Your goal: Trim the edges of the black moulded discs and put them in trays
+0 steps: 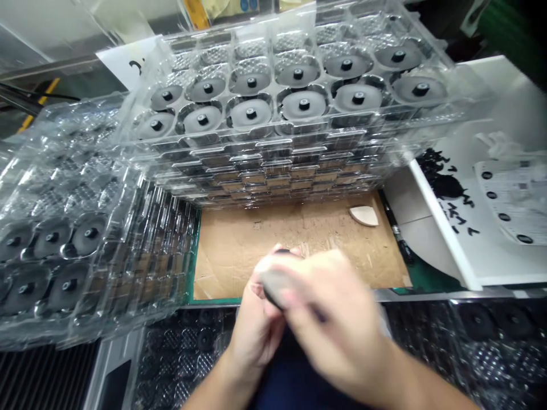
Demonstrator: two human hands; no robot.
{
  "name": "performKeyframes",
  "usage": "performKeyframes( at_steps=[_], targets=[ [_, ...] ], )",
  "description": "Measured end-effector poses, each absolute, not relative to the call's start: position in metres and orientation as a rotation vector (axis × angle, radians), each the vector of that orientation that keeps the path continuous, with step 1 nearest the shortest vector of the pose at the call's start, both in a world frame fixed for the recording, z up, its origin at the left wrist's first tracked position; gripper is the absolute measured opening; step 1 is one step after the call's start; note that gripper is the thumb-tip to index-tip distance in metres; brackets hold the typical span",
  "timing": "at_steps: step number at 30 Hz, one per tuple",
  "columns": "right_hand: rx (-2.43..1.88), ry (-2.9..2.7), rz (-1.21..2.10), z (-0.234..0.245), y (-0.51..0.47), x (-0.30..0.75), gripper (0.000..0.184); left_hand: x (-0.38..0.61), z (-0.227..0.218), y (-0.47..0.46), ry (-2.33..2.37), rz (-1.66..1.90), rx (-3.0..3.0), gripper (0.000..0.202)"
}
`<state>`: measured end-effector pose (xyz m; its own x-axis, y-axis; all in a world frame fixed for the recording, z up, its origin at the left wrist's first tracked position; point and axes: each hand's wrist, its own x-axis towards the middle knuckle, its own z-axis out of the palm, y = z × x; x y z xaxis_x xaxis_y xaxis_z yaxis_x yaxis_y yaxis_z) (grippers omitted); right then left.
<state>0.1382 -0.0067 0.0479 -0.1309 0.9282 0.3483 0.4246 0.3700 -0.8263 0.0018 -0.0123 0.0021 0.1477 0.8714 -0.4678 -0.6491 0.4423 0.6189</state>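
- Left tray stack [141, 256]: clear blister trays piled on the bench, tilted. The top tray's round pockets hold grey discs with black hubs, and some pockets look bare.
- Dark trays [188, 347]: these lie low at the near edge, under both wrists. What they contain is too dim to tell.
- Left hand [254, 324]: curled narrow around the grey disc [273, 283], cupping it from the left and below.
- The grey disc sits between both hands, above the near edge of the cardboard sheet [239, 245]. It lies about flat, with a dark rim showing.
- Middle tray stack [273, 165]: it stands beyond the cardboard, well apart from the hands. Two front rows of its top tray are filled with discs.
- Right hand [337, 319]: blurred, lying over the disc from the right. I cannot tell its grip.
- White wedge [364, 216]: lies loose on the cardboard.
- White board [470, 250]: carries small black bits [440, 182] and a printed sheet [513, 199].
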Motion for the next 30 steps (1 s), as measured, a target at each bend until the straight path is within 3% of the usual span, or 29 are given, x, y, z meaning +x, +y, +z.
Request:
performKeyframes(
  at_steps=[4,8,13,21,27,30],
  targets=[
    [-1.085,-2.045,0.872,0.049,0.003,0.125,0.021,-0.004,-0.002,-0.013,0.902,1.071,0.267,0.043],
    [-1.176,-2.001,0.567,0.041,0.008,0.118,0.029,-0.006,-0.003,-0.015,0.932,0.965,0.257,0.046],
    [-0.964,-2.181,0.904,0.045,0.004,0.141,0.022,-0.021,-0.001,-0.010,0.892,0.876,0.243,0.051],
    [-0.945,-2.412,0.744,0.043,0.020,0.166,0.031,-0.033,-0.007,0.002,0.757,0.759,0.218,0.046],
    [-1.166,-2.089,0.564,0.009,0.030,0.166,0.030,-0.038,-0.002,0.000,0.608,0.730,0.158,0.049],
    [-1.445,-1.648,0.738,-0.014,0.014,0.166,0.023,-0.040,-0.002,-0.003,0.599,0.749,0.142,0.052]
  ],
)
